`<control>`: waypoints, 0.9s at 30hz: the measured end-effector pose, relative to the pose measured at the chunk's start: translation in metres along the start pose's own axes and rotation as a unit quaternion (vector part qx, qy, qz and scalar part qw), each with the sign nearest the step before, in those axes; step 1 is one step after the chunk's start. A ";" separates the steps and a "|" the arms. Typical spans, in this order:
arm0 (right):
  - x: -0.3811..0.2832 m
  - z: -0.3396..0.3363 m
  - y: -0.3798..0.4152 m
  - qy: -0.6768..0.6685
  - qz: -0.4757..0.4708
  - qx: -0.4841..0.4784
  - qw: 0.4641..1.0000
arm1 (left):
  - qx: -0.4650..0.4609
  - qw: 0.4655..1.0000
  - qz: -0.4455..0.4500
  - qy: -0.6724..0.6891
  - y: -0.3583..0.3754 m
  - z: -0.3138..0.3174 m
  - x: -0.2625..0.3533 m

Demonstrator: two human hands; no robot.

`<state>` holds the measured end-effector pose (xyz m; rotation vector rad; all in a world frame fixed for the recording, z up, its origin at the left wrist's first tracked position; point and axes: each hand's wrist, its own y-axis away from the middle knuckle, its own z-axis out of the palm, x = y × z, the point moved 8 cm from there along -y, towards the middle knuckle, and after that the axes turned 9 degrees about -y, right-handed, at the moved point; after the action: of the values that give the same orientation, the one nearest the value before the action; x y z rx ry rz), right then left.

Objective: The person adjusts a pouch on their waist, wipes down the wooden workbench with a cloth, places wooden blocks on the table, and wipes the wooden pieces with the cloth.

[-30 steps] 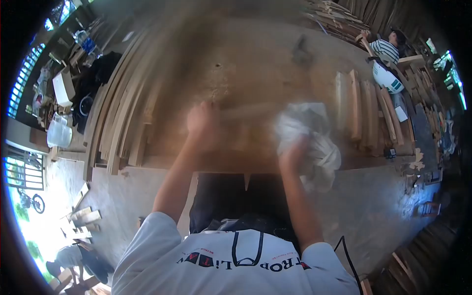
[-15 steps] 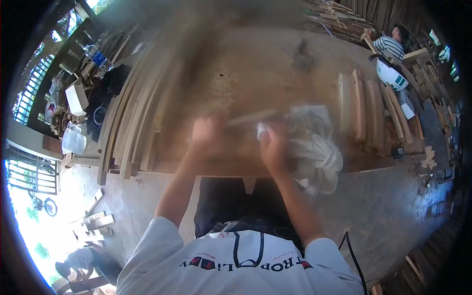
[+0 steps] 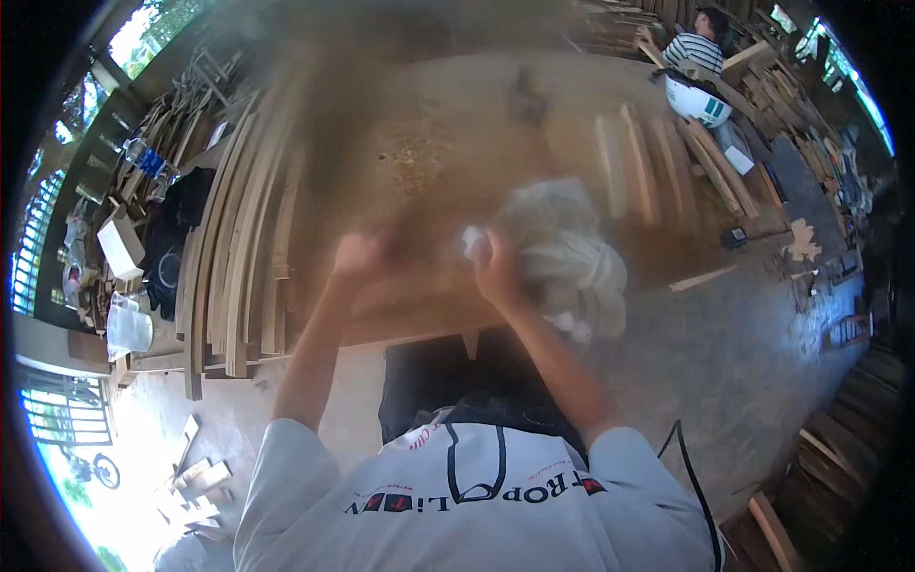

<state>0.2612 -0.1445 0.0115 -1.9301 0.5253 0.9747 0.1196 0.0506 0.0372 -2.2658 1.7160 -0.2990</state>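
Observation:
Over the wooden tabletop [image 3: 448,296], my left hand [image 3: 360,255] is closed and blurred by motion; what it grips cannot be made out. My right hand [image 3: 496,267] pinches a small white wad [image 3: 472,240] that sticks out past its fingertips. Just to the right of that hand lies a crumpled whitish cloth or plastic sheet [image 3: 572,253], hanging partly over the front edge. Light brown shavings or dust [image 3: 415,164] are scattered beyond the hands.
Long wooden strips [image 3: 238,238] are stacked at the left, with shorter strips [image 3: 648,172] at the right. A white helmet [image 3: 698,99] stands near a person in a striped shirt [image 3: 694,52] at the back right. A dark blurred object [image 3: 526,95] lies at the back.
The whole view has shifted, so the bench and both hands appear farther left. A pale stick seen between my hands earlier no longer shows clearly. My right hand still grips the white wad.

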 end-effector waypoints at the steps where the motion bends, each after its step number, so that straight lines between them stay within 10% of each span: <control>1: -0.001 0.000 0.000 0.000 0.000 -0.013 1.000 | -0.025 1.000 -0.014 -0.011 0.002 0.009 -0.007; 15: 0.042 -0.285 -0.059 0.416 0.144 0.274 0.855 | -0.053 0.930 -0.336 -0.138 0.058 -0.019 -0.062; 27: 0.127 -0.278 -0.043 0.368 0.129 0.211 0.896 | -0.064 0.895 -0.421 -0.130 0.104 -0.070 -0.048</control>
<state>0.4852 -0.3576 0.0161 -1.7978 1.3369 0.1946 -0.0107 0.0632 0.0668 -2.8663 0.5574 -0.0353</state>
